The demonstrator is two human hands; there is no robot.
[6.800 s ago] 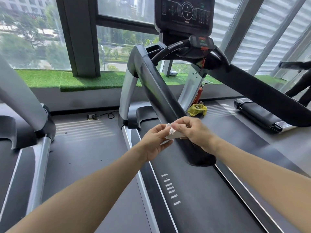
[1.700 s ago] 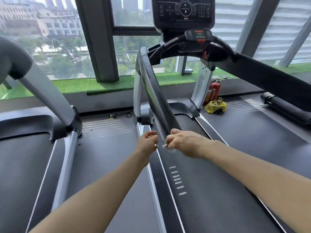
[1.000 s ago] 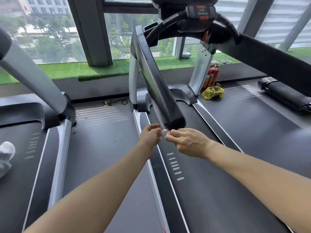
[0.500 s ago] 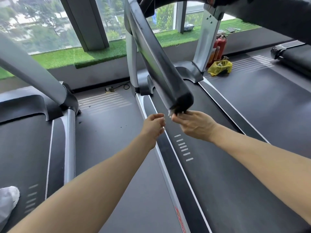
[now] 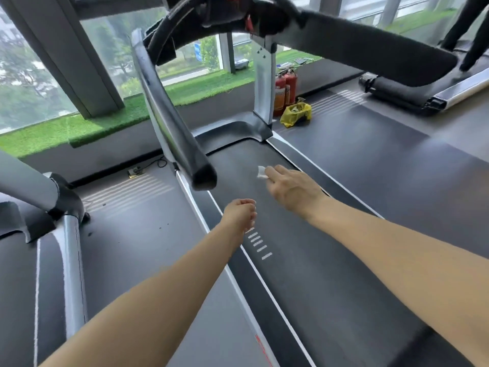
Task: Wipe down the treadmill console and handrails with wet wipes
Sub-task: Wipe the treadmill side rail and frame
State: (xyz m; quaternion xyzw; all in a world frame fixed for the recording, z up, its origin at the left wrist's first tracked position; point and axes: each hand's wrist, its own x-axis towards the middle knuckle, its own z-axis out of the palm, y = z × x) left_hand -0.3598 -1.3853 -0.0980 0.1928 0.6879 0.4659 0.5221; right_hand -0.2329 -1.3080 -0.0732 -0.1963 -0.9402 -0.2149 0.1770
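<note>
wet wipe (image 5: pixel 261 172), small and crumpled white, sits at centre frame, pinched at the fingertips of the right hand (image 5: pixel 292 190) above the treadmill belt (image 5: pixel 304 260). it looks light, limp and damp, so it should bunch and slip unless spread flat under the fingers. left hand (image 5: pixel 239 213), lower centre, holds nothing, its grip loosely curled. left handrail (image 5: pixel 169 120) ends just upper left of the wipe; right handrail (image 5: pixel 370 53) crosses the upper right, likely next.
</note>
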